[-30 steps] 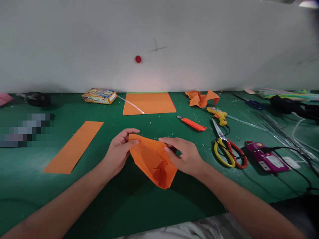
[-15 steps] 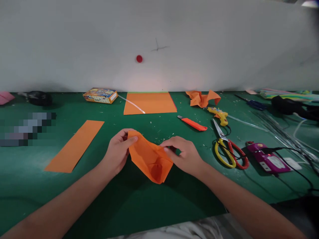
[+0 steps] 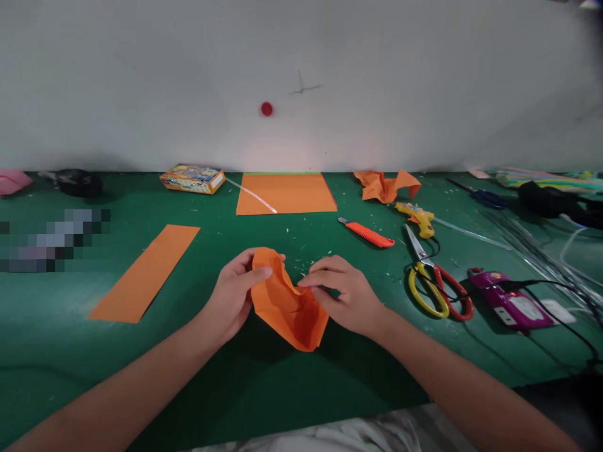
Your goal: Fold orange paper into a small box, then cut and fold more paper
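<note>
Between my hands, above the green table, is a folded piece of orange paper (image 3: pixel 287 301) with a curved, hollow shape and a shaded pocket at its lower right. My left hand (image 3: pixel 238 285) grips its left end, thumb on the near face and fingers behind. On the other side, my right hand (image 3: pixel 346 292) pinches the upper right edge between thumb and fingertips. Part of the paper's far side is hidden from me. A flat orange paper strip (image 3: pixel 146 273) lies to the left of my left hand.
Orange sheets (image 3: pixel 287 193) lie at the back beside a small box (image 3: pixel 193 179). Rightward are a red utility knife (image 3: pixel 370 234), scissors (image 3: pixel 426 276), a yellow glue gun (image 3: pixel 417 216), crumpled orange paper (image 3: pixel 386 186) and a purple power strip (image 3: pixel 511 300) with black cords. Clear sticks lie far right.
The paper's upper edge has bent from nearly straight into a deep dip. My right fingertips have shifted down along that edge, and my left hand still holds the left end.
</note>
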`<state>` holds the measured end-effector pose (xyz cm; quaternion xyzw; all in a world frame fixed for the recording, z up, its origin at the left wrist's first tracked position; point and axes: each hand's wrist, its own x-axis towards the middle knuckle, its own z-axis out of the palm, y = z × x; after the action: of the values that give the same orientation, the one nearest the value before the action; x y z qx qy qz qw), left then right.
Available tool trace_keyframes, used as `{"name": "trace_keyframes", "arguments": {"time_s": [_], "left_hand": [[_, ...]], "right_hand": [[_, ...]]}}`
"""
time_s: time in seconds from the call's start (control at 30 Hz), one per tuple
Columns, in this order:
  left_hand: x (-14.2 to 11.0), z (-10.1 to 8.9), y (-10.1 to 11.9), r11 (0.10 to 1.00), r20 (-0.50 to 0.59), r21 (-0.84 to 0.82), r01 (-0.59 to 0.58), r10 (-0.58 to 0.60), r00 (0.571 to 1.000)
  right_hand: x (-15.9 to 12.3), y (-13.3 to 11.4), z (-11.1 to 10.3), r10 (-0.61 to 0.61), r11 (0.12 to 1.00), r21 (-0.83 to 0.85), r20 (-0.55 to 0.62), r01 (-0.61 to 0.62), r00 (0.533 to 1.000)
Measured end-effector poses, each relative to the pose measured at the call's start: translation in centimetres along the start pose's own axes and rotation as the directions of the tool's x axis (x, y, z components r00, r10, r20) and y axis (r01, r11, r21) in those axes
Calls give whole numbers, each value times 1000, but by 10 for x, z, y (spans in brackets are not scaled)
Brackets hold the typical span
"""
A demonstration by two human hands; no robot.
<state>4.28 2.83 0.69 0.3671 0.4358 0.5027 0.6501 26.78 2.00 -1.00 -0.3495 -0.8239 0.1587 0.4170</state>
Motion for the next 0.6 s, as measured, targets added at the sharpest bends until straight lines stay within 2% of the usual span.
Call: {"name": "trace_keyframes", "arguments": {"time_s": [0.17, 0.33, 0.47, 0.6], "left_hand": [[-3, 3, -1, 999, 75, 24, -44, 42, 996], [-2, 1, -4, 994, 63, 86, -73, 68, 996], [0, 0, -4, 992, 47, 105, -69, 65, 997], [-1, 0, -3, 992, 39, 120, -48, 43, 998]], "right_hand": [[1, 0, 0, -38, 999, 28, 52, 36, 998], [1, -4, -2, -77, 994, 91, 110, 67, 991], [0, -4, 0, 46, 994, 96, 120, -57, 992], [1, -1, 2, 137, 968, 199, 84, -151, 987]]}}
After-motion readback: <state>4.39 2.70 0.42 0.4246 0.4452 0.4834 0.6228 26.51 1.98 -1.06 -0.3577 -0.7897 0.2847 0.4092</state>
